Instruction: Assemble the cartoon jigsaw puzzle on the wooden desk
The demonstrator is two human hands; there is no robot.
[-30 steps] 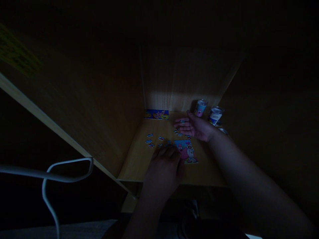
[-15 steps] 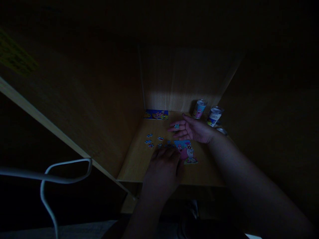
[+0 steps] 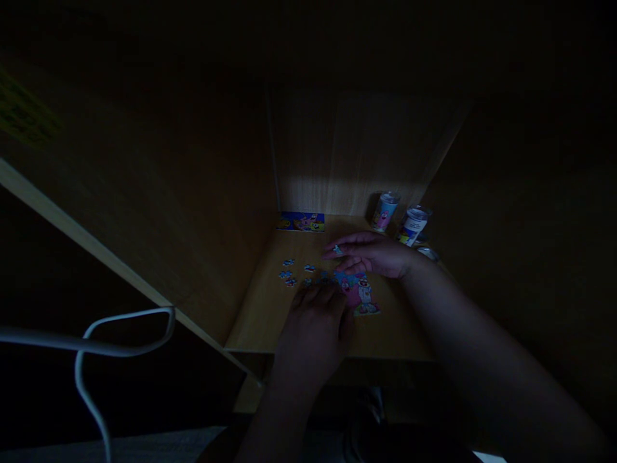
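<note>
A partly built cartoon jigsaw [image 3: 359,292] lies on a dim wooden desk [image 3: 270,308]. My left hand [image 3: 315,328] rests palm down at the jigsaw's left edge, fingers flat and together. My right hand [image 3: 371,254] hovers just beyond the jigsaw, turned on its side, fingers pinching a small puzzle piece [image 3: 338,250]. Several loose pieces [image 3: 292,273] lie to the left of my hands.
A printed picture card [image 3: 301,222] lies against the back wall. Two small cans [image 3: 385,211] [image 3: 414,225] stand at the back right, with a lid [image 3: 428,253] beside them. Wooden walls close in the desk on both sides. A white cable [image 3: 96,341] loops at the lower left.
My right hand has turned from palm up to its side and closed its fingers on the piece that lay in the palm, drifting slightly toward the jigsaw. My left hand has stayed put.
</note>
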